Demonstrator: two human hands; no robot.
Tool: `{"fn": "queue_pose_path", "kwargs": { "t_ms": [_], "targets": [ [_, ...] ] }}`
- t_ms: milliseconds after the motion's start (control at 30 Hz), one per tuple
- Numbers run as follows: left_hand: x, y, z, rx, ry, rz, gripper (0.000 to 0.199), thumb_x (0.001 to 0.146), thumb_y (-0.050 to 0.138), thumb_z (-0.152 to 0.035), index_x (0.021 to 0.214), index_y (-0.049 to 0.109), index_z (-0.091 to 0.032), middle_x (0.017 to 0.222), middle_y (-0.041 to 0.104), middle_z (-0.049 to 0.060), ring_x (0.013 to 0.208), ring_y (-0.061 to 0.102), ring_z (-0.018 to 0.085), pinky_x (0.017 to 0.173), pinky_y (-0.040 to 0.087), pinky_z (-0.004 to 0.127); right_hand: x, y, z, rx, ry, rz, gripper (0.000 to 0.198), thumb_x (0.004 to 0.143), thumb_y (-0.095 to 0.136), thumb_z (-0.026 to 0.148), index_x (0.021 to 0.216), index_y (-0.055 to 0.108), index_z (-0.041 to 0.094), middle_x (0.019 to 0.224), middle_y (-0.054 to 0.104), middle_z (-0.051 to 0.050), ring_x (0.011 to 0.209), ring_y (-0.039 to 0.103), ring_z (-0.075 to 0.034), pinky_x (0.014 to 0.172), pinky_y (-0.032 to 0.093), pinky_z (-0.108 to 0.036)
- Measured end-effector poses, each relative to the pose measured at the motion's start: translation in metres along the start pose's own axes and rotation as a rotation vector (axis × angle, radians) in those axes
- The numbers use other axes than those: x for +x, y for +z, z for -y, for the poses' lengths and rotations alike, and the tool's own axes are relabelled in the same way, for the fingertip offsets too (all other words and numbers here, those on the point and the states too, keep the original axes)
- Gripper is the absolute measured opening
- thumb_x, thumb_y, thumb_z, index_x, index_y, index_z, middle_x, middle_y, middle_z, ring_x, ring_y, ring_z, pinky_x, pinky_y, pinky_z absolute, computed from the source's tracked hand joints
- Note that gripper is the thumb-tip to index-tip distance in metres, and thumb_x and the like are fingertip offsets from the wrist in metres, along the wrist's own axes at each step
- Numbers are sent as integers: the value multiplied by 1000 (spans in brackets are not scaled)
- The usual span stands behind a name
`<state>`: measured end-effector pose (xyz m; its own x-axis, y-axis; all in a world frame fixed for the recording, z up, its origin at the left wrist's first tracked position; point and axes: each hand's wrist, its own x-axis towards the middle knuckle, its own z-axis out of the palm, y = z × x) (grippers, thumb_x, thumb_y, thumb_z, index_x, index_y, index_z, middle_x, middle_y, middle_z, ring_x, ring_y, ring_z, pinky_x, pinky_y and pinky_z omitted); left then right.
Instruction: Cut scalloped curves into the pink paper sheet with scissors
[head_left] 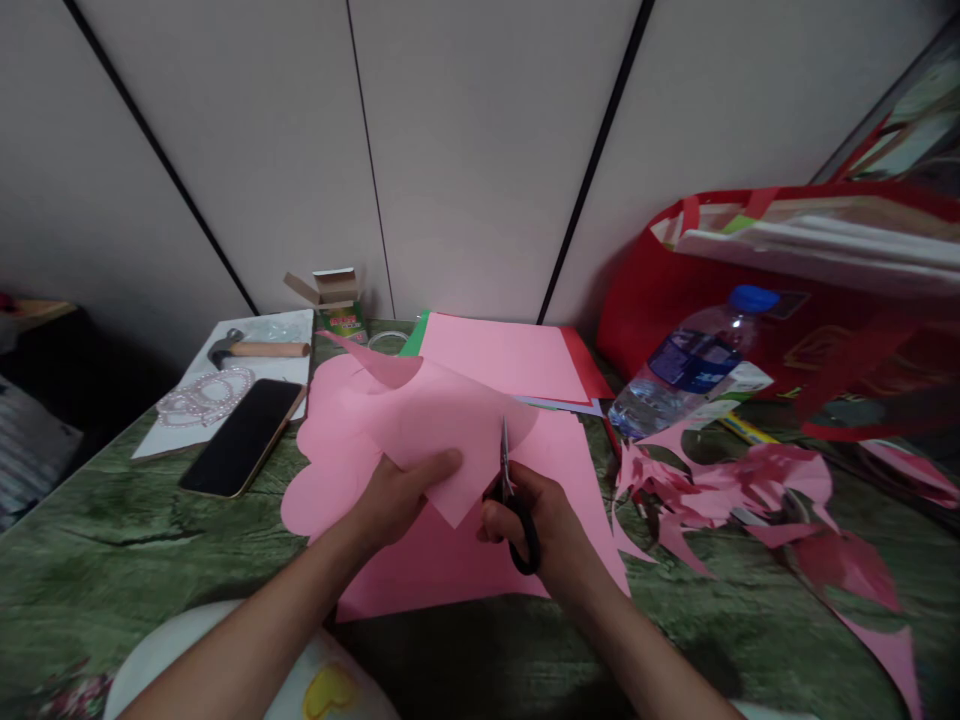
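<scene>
My left hand (409,490) pinches a sheet of pink paper (457,410) between thumb and fingers, holding it raised and tilted over the table. In my right hand (544,510) is a pair of scissors (517,515) with black handles, fingers through the loops. The blades point away from me and meet the paper's right part. Beneath lies a larger pink sheet (420,580), flat on the table. Scalloped pink paper (311,490) shows at the left, partly covered by the held sheet.
Pink scraps (735,490) lie right of my hands, beside a tilted water bottle (675,360) and red bag (645,290). Coloured sheets (502,355) rest at the back. To the left are a phone (244,440), a hammer (262,349), bead strings (206,395) and an opened small box (341,310).
</scene>
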<state>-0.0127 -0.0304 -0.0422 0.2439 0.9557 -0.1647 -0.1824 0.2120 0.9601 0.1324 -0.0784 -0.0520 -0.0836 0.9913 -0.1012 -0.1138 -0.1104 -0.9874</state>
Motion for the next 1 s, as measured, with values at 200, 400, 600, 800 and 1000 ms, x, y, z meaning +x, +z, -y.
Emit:
{"fn": "queue_pose_path", "kwargs": {
  "t_ms": [200,400,600,800,1000],
  "targets": [
    [-1,0,-2,142,11,-32,39,63,67,-32,96,59,-14,96,66,10,88,59,25,73,49,36,0,-3,2,12,-32,51,32,60,69,38,69,45,18,62,44,4,56,39,-10,49,31,-22],
    [-3,1,-3,191,24,-11,41,64,66,-32,101,59,-17,96,67,7,89,60,23,74,49,34,-1,-3,3,35,-30,46,33,61,69,38,73,45,18,63,43,4,57,38,-10,50,31,-22],
    [-5,1,-5,215,29,6,43,65,66,-32,104,57,-18,96,67,6,89,60,22,75,49,33,-1,-3,3,-3,-36,35,33,60,69,38,72,45,18,62,42,5,55,38,-10,49,31,-22],
    [-4,0,-4,217,19,9,45,65,66,-34,105,56,-16,97,67,8,88,60,24,73,49,34,0,-2,1,-28,-9,25,35,62,68,40,81,49,17,65,45,3,57,40,-11,50,32,-22],
    [-3,0,-4,214,23,26,38,64,65,-33,96,60,-15,95,67,9,88,60,25,74,49,35,0,-3,-2,-13,-13,26,35,63,67,39,85,52,17,65,47,2,57,39,-11,49,33,-22]
  ]
}}
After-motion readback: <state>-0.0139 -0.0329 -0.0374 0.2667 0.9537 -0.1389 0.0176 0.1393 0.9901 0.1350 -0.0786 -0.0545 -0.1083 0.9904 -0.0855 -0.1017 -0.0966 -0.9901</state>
